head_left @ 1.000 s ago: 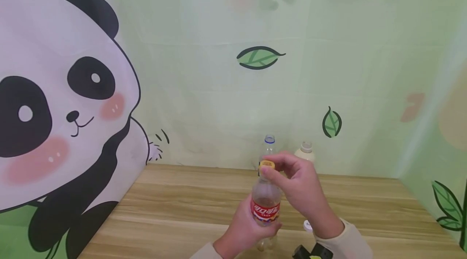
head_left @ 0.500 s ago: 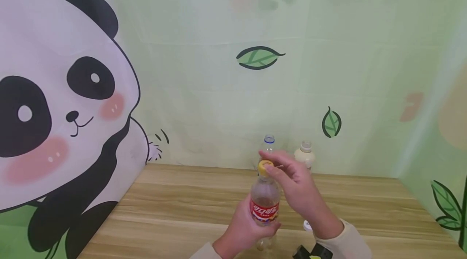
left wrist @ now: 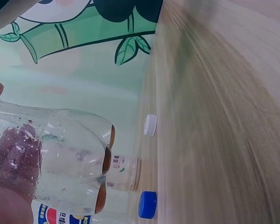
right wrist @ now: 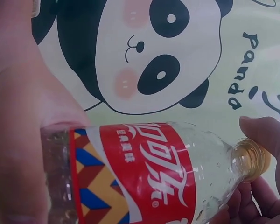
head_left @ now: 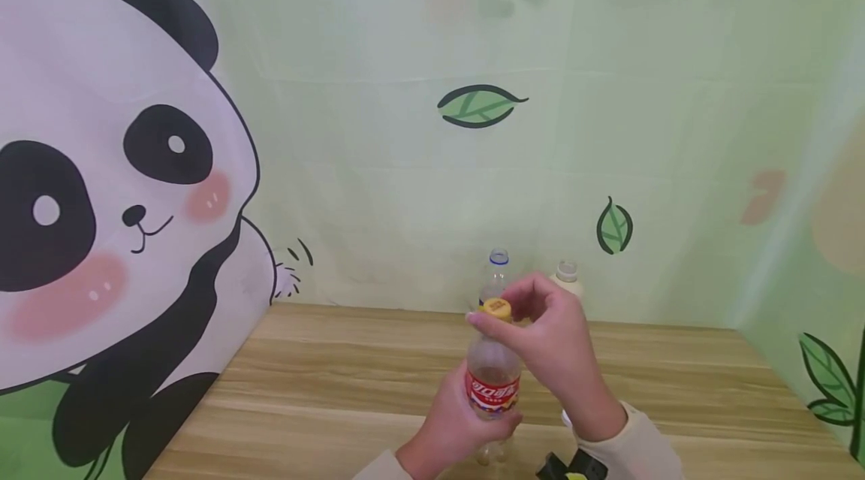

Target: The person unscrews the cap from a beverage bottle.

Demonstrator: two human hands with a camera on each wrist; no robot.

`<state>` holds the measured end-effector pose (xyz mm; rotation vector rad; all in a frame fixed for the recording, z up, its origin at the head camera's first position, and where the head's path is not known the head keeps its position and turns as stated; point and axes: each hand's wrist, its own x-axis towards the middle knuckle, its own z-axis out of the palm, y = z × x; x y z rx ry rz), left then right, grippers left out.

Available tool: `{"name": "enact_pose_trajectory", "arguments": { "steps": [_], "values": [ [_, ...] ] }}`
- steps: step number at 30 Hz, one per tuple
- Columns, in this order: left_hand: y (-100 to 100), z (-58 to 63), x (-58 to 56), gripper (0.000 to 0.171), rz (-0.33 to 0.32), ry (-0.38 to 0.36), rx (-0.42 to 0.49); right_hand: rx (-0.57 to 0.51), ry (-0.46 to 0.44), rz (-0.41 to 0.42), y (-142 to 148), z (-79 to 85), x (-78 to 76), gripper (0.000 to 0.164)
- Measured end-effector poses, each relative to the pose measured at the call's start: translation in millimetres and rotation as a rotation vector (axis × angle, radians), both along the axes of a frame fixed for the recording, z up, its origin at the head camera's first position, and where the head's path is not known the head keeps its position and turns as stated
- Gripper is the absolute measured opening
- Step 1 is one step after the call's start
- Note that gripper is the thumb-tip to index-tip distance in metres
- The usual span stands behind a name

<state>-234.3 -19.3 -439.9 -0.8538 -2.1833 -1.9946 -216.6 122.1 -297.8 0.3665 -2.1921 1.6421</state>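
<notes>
My left hand point(head_left: 456, 420) grips a clear cola bottle point(head_left: 493, 393) with a red label round its lower part, holding it upright above the table. On the bottle's neck sits a yellow cap point(head_left: 497, 308). My right hand point(head_left: 561, 345) pinches this cap, thumb in front and fingers behind, partly hidden. In the right wrist view the label point(right wrist: 154, 168) shows clearly, and the thumb touches the cap's rim point(right wrist: 256, 159). A little brown liquid lies in the bottle's base point(left wrist: 102, 179) in the left wrist view.
Behind my hands stand an uncapped clear bottle point(head_left: 498, 273) with a blue neck ring and a cream-coloured bottle point(head_left: 569, 286). On the wooden table point(head_left: 351, 360) lie a white cap point(left wrist: 150, 124) and a blue cap point(left wrist: 147, 204). A panda-printed backdrop point(head_left: 378, 202) encloses the table.
My right hand has turned about the yellow cap, its thumb sliding forward and left past the rim. The left hand and the bottle have barely moved.
</notes>
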Motion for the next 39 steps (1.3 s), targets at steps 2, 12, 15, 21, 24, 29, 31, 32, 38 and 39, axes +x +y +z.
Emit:
{"name": "enact_pose_trajectory", "arguments": {
  "steps": [2,12,15,21,24,29,31,32,38,39],
  "values": [
    [0,0.3,0.3,0.056,0.002,0.002,-0.005,-0.005,-0.002,0.003,0,0.1,0.2,0.036],
    [0,-0.2,1.0,0.058,0.006,-0.003,-0.004,-0.034,-0.013,0.059,4,-3.7,-1.4,0.031],
    [0,-0.1,0.4,0.059,0.003,-0.005,-0.002,-0.026,-0.024,0.068,6,-4.1,-1.6,0.030],
    [0,1.5,0.3,0.061,-0.007,-0.019,0.008,0.010,0.025,0.110,8,-3.4,-1.3,0.024],
    [0,1.9,0.3,0.061,0.000,-0.019,0.007,0.024,0.059,0.154,10,-4.5,-2.0,0.022],
    [-1,1.3,-0.7,0.063,0.002,-0.029,0.003,0.041,0.083,0.225,11,-7.0,-3.5,0.024],
    [-1,1.0,-0.9,0.063,0.004,-0.027,0.002,0.041,0.081,0.245,11,-7.8,-3.8,0.025],
    [-1,0.9,-1.0,0.063,0.003,-0.025,0.003,0.039,0.079,0.253,11,-8.1,-3.8,0.025],
    [0,-0.3,-1.0,0.060,0.003,-0.011,0.006,0.052,0.083,0.250,9,-8.4,-3.9,0.039],
    [0,-0.4,-1.1,0.059,0.001,-0.011,0.005,0.050,0.075,0.239,8,-8.1,-4.0,0.043]
  ]
}}
